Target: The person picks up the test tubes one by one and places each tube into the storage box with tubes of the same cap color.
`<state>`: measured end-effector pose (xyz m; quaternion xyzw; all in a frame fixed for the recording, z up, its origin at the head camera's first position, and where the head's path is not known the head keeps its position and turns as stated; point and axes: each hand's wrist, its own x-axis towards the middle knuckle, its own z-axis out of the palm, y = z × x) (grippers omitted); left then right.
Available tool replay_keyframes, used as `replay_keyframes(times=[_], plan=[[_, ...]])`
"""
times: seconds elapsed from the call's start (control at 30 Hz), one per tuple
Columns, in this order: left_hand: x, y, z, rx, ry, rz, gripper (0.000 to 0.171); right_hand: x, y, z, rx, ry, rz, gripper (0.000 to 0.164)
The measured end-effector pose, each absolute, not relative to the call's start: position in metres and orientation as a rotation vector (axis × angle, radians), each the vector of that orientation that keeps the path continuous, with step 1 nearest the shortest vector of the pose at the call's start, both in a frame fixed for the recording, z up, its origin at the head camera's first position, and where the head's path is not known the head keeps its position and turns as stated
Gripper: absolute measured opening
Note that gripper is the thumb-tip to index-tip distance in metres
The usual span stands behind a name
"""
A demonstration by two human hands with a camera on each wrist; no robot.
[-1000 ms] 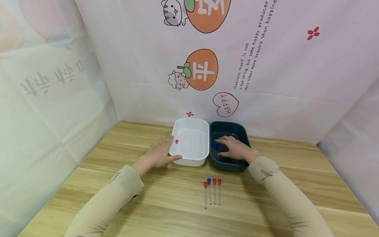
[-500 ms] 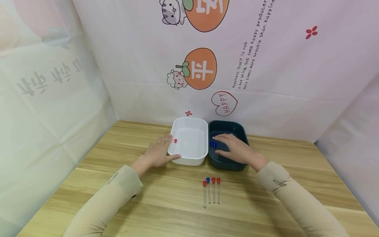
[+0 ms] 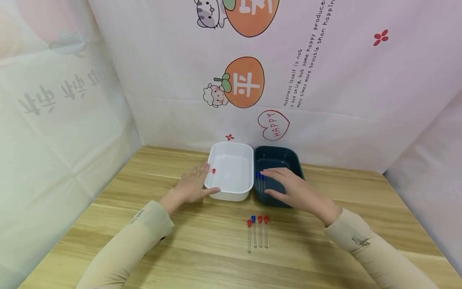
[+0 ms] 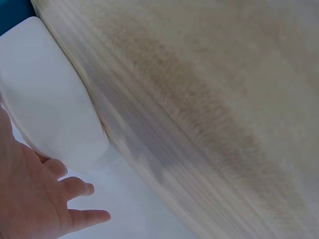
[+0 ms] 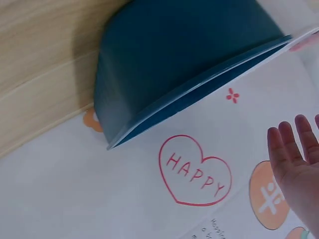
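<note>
My left hand (image 3: 191, 188) rests with spread fingers against the left side of a white plastic bin (image 3: 231, 196), also seen as a smooth white wall (image 4: 55, 94) in the left wrist view. Inside that bin lies a tube with a red cap (image 3: 213, 171). Over the dark blue bin (image 3: 277, 151) hovers my right hand (image 3: 301, 192), fingers loosely extended and holding nothing. Blue-capped test tubes (image 3: 259, 183) lie at that bin's left side, partly behind the fingertips. On the table are red-capped test tubes (image 3: 266, 233) and one blue-capped test tube (image 3: 254, 233).
Both bins stand side by side on a wood-grain table (image 3: 202, 249), close to a printed white cloth backdrop (image 3: 325, 140). Cloth also hangs at the left and right sides. The loose tubes lie nearly parallel in front of the bins.
My right hand has drawn back slightly toward the right and front, rising out of the dark blue bin. The left hand stays on the white bin.
</note>
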<state>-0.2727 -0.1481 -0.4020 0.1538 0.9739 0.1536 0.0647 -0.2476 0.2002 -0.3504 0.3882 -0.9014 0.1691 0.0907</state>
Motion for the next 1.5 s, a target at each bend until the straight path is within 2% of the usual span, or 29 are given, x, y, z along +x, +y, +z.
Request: replay_keyframes(times=[0.7,1.03,1.2,1.3,1.5], plan=[[-0.276,-0.148,-0.402,0.470,2.939,0.456,0.107,-0.198,0.212,-0.376,1.217,-2.609,0.550,0.057],[-0.275,-0.148,-0.403,0.464,2.939,0.454,0.106,-0.180,0.216,-0.392,1.041,-2.730,0.541,0.060],[-0.274,-0.148,-0.403,0.465,2.943,0.459,0.107,-0.180,0.218,-0.398,1.048,-2.799,0.503,0.060],[-0.273,-0.148,-0.403,0.463,2.942,0.468,0.107,-0.181,0.218,-0.403,1.072,-2.835,0.463,0.065],[-0.273,-0.147,-0.403,0.468,2.951,0.470,0.107,-0.181,0.215,-0.410,1.094,-2.902,0.387,0.091]])
